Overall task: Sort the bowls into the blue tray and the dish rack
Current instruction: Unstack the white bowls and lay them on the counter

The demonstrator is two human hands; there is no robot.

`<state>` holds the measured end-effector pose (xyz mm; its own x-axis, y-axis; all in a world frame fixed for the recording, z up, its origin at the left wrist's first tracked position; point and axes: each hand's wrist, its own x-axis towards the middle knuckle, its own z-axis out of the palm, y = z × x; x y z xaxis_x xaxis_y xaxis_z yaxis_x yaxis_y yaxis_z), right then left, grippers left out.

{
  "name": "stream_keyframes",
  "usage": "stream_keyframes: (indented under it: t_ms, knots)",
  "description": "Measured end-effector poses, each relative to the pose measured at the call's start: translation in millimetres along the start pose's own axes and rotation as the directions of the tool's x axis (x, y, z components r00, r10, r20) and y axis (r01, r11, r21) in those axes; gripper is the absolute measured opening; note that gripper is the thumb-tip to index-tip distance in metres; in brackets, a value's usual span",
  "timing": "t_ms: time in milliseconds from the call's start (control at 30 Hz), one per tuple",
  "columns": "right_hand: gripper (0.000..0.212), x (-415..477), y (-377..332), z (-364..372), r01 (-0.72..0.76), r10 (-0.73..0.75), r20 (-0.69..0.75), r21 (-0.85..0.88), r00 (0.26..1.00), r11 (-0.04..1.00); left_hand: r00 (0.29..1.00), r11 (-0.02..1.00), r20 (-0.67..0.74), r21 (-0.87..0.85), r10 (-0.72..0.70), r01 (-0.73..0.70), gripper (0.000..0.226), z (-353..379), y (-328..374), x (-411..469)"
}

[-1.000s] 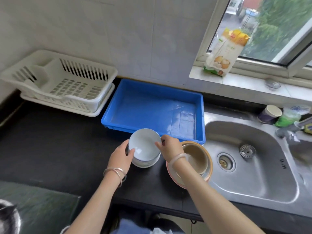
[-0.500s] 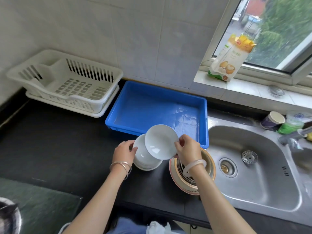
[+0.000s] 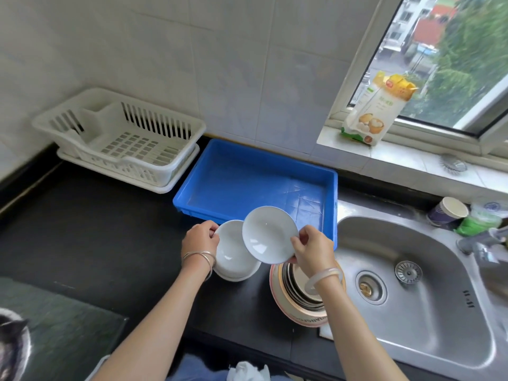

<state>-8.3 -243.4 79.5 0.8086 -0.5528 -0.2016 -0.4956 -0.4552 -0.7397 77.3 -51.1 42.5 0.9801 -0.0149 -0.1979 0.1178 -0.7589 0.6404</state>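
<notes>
My right hand holds a small white bowl by its rim, lifted and tilted over the near edge of the blue tray. A stack of white bowls stands on the black counter just left of it, and my left hand grips the stack's left rim. Under my right wrist sits a second stack, metal bowls nested in a pink-rimmed one. The white dish rack stands at the back left with nothing in it. Nothing lies in the blue tray.
A steel sink lies to the right, with a tap at its far right. A paper cup and a green bottle stand behind it. A food bag leans on the window sill. A dark mat covers the near left counter.
My right hand has lifted the top white bowl off the stack and carried it up and to the right, toward the blue tray. My left hand stays on the stack.
</notes>
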Motion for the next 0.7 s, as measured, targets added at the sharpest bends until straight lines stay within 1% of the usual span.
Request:
stream_keyframes:
  t_ms: [167, 267, 333, 467, 600, 700]
  knots:
    - [0.027, 6, -13, -16, 0.096, -0.096, -0.005, 0.032, 0.995, 0.995, 0.998, 0.995, -0.058, -0.099, -0.039, 0.033, 0.014, -24, 0, -1]
    - [0.023, 11, -31, -19, 0.160, -0.160, 0.033, 0.016, 0.987, 0.987, 0.991, 0.989, -0.119, -0.142, -0.064, 0.047, 0.013, -47, -3, -2]
    - [0.018, 16, -44, -12, 0.172, -0.175, 0.084, 0.036, 0.981, 0.984, 0.985, 0.983, -0.152, -0.170, -0.087, 0.061, 0.013, -63, -9, -3]
    - [0.012, 27, -70, 19, 0.167, -0.177, 0.190, 0.068, 0.966, 0.984, 0.968, 0.972, -0.196, -0.202, -0.159, 0.118, 0.012, -93, -37, 1]
    - [0.021, 38, -98, 65, 0.192, -0.205, 0.248, 0.077, 0.947, 0.978, 0.936, 0.945, -0.228, -0.254, -0.268, 0.208, 0.011, -119, -81, 12]
    - [0.021, 48, -121, 107, 0.199, -0.211, 0.304, 0.070, 0.929, 0.977, 0.891, 0.903, -0.257, -0.316, -0.376, 0.290, 0.014, -139, -121, 22]
